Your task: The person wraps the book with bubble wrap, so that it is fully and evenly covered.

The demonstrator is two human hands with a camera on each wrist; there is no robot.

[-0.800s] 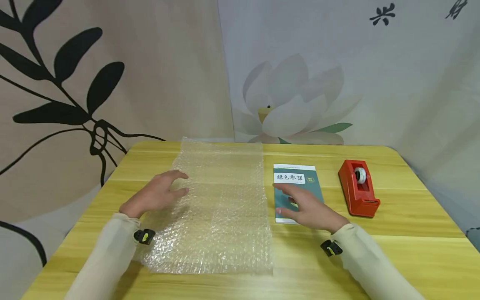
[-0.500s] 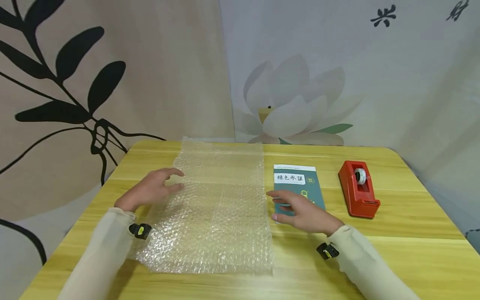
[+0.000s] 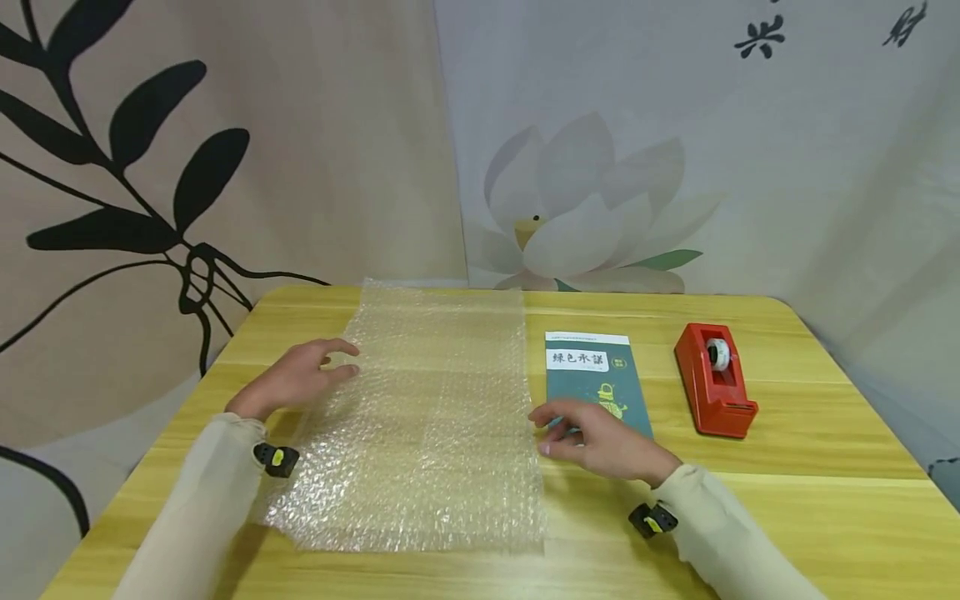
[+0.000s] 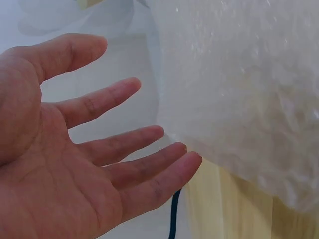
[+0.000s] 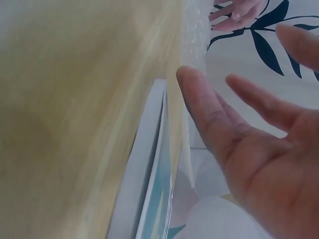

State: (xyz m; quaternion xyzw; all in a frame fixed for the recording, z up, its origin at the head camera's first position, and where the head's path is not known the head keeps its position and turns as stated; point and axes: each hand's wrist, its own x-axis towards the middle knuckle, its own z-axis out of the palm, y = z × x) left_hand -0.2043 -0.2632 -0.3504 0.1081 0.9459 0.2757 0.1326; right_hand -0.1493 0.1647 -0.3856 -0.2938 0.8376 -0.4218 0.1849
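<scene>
A sheet of clear bubble wrap (image 3: 435,417) lies flat on the wooden table. At its left edge my left hand (image 3: 296,377) hovers with fingers spread and nothing in the palm; the left wrist view shows the same hand (image 4: 99,139) with straight, parted fingers beside the wrap. My right hand (image 3: 600,439) is between the wrap's right edge and a green booklet (image 3: 592,383), covering the booklet's lower part. Its fingers are slightly bent and hold nothing. In the right wrist view the booklet's edge (image 5: 144,174) is close to the loose fingers.
A red tape dispenser (image 3: 716,383) with a roll of tape stands right of the booklet. Behind the yellow wooden table (image 3: 810,517) hangs a pale curtain (image 3: 360,150) printed with leaves and a lotus.
My left hand has shifted a little to the left. My right hand has moved down and slightly left, uncovering more of the booklet's cover. Wrap, booklet and dispenser have stayed in place.
</scene>
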